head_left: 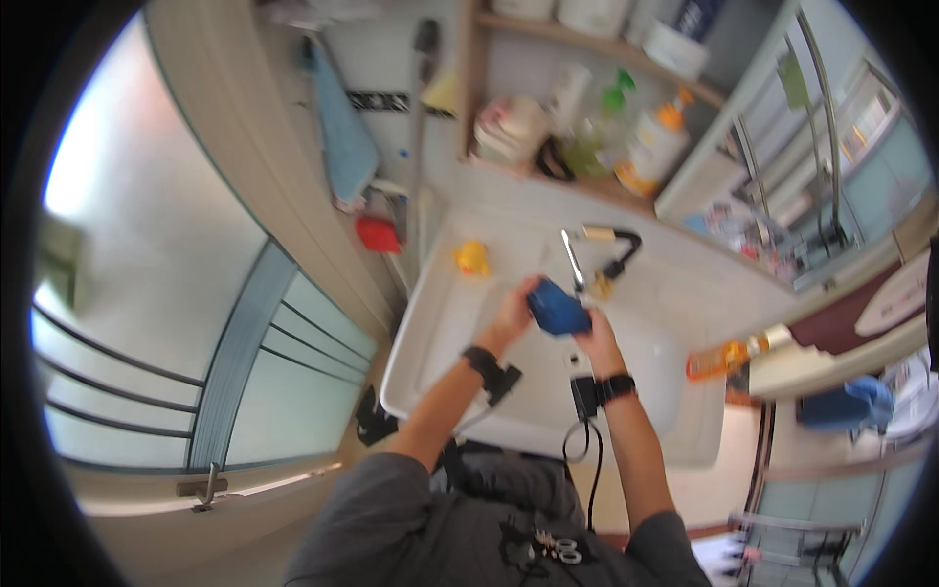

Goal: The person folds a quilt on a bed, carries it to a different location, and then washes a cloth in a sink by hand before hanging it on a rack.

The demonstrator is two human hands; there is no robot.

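Observation:
Over a white sink (411,367), both of my hands grip a dark blue object (558,307) with a smooth, blocky shape; its exact kind is too blurred to tell. My left hand (511,315) is closed on its left end. At its lower right end, my right hand (599,340) is closed on it too. Just beyond the object stands a black, gold and chrome faucet (618,256). A yellow rubber duck (472,258) sits on the sink's far left ledge. Each wrist wears a black strap with a small device, and a cable hangs from the right one.
A wooden shelf (577,196) behind the sink holds several pump bottles. The mirror (773,147) stands at the upper right. An orange bottle (719,361) lies near the sink's right side. A light blue cloth (347,137) hangs above a red item (378,235). Frosted door panels (293,333) flank the left.

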